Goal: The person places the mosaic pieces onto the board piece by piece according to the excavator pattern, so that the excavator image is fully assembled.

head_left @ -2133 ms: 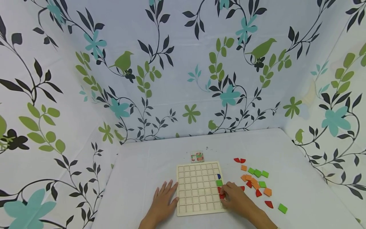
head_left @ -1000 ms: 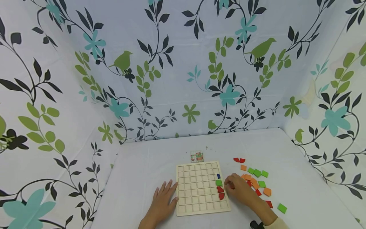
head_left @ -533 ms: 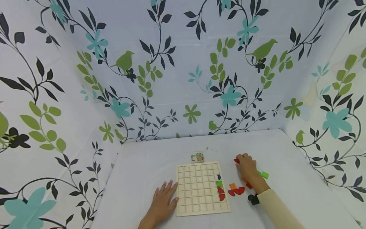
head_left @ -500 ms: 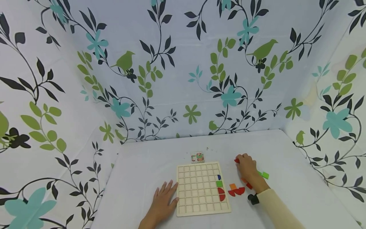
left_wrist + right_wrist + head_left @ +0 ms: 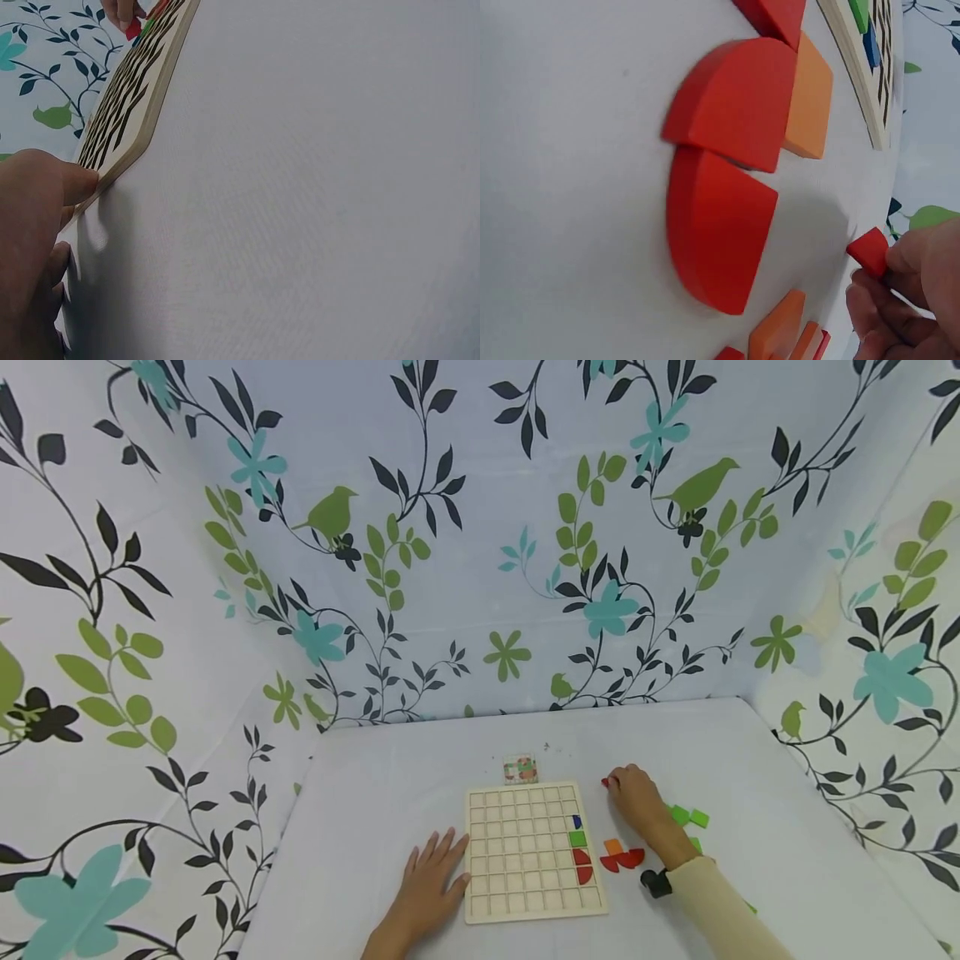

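Observation:
My left hand (image 5: 431,885) lies with straight fingers along the left edge of the gridded wooden board (image 5: 521,864); in the left wrist view its thumb (image 5: 79,184) touches the board's corner. To the right of the board's far corner, my right hand (image 5: 637,797) pinches a red quarter-circle block (image 5: 870,251) between thumb and fingers. Along the board's right side sit a blue piece (image 5: 577,822), a green square (image 5: 577,839) and two red quarter-circles, one of them the upper red piece (image 5: 581,857).
Beside the board's right edge lie several red quarter-circles (image 5: 735,105) and an orange square (image 5: 613,847). Green squares (image 5: 699,818) lie farther right, partly hidden by the right arm. A small patterned card (image 5: 520,769) rests behind the board. Floral cloth (image 5: 450,568) hangs around the table.
My right hand has left the board's right edge, reached to the back and taken a red quarter-circle, now drawn slightly left. Red and orange pieces have shifted toward the board. My left hand stays put.

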Tool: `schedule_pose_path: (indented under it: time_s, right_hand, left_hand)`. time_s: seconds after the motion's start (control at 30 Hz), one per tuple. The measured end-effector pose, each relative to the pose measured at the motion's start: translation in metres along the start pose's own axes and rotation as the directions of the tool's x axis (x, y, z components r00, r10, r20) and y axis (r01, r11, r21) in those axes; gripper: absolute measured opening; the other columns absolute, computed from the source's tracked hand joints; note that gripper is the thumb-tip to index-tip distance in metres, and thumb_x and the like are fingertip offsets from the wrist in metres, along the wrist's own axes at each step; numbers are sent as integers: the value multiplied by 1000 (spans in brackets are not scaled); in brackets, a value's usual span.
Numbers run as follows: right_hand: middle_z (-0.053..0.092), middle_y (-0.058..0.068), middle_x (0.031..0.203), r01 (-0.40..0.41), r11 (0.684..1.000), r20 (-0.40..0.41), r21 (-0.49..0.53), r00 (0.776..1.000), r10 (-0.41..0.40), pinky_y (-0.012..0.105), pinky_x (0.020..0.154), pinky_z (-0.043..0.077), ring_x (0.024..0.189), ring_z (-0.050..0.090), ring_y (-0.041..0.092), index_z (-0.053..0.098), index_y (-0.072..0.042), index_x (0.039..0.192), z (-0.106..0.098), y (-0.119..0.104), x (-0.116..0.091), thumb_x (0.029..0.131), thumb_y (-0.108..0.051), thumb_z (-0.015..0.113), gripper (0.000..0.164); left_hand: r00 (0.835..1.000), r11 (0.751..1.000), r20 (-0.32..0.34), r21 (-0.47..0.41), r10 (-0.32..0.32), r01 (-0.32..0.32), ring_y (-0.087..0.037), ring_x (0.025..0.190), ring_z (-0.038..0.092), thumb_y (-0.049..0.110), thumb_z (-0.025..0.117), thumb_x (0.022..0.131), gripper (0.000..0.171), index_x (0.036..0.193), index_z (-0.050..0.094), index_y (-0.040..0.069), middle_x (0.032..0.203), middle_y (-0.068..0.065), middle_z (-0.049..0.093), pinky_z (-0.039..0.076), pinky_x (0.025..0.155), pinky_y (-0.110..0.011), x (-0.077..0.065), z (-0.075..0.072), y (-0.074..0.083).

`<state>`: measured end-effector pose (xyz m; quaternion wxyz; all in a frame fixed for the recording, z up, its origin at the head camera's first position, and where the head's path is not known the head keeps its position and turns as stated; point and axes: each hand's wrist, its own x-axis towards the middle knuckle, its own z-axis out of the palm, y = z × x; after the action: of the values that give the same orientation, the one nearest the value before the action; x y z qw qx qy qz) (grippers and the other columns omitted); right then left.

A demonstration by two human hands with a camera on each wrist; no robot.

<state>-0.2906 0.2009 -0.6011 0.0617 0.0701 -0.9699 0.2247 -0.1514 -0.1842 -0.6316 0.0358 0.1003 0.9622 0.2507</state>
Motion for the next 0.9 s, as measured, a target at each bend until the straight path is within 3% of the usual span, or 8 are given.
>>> schedule_pose_path:
  time_s: [0.17, 0.4, 0.63, 0.77, 0.9]
  right_hand:
    - [69, 21, 104, -14, 1000, -19, -18, 1000, 14, 51, 92, 61, 95, 66, 34, 72, 8, 116, -4, -1, 1, 101, -7, 69, 21]
    - [63, 16, 113, 24, 998, 118, 50, 993, -30, 52, 99, 58, 103, 59, 31, 68, -1, 124, -2, 9, 5, 99, -4, 72, 25]
    - [62, 24, 123, -1, 1000, 81, -22, 997, 3, 57, 95, 54, 111, 58, 40, 66, 0, 128, -3, 14, 5, 97, -5, 75, 33]
    - [64, 23, 115, 11, 998, 86, -57, 996, -6, 56, 87, 52, 106, 59, 40, 66, 2, 124, -3, 14, 7, 97, -5, 74, 29]
    - [64, 19, 110, 9, 999, 92, -47, 996, -4, 55, 88, 53, 103, 60, 36, 66, 2, 122, 1, 13, 9, 98, -11, 75, 29]
  left_hand:
    - [1000, 1000, 12, 0, -9, 9, -41, 161, 23, 43, 58, 106, 60, 162, 44, 24, 172, -9, 34, 11, 124, -75, 1, -1, 1]
    - [1000, 1000, 6, 11, -13, 13, -41, 161, 23, 43, 57, 106, 60, 162, 44, 25, 172, -9, 34, 12, 125, -74, 0, -2, 1]
    - [1000, 1000, 7, -1, 1, -1, -42, 160, 24, 43, 58, 106, 60, 162, 44, 24, 171, -10, 35, 12, 124, -76, 1, -1, 0]
    - [1000, 1000, 4, 8, -1, 1, -42, 160, 24, 42, 59, 106, 60, 161, 45, 24, 171, -10, 36, 13, 123, -76, 1, 0, -1]
    - [1000, 1000, -1, 10, 3, -3, -42, 160, 25, 42, 58, 106, 60, 162, 45, 24, 171, -10, 36, 14, 123, -76, 1, 0, -2]
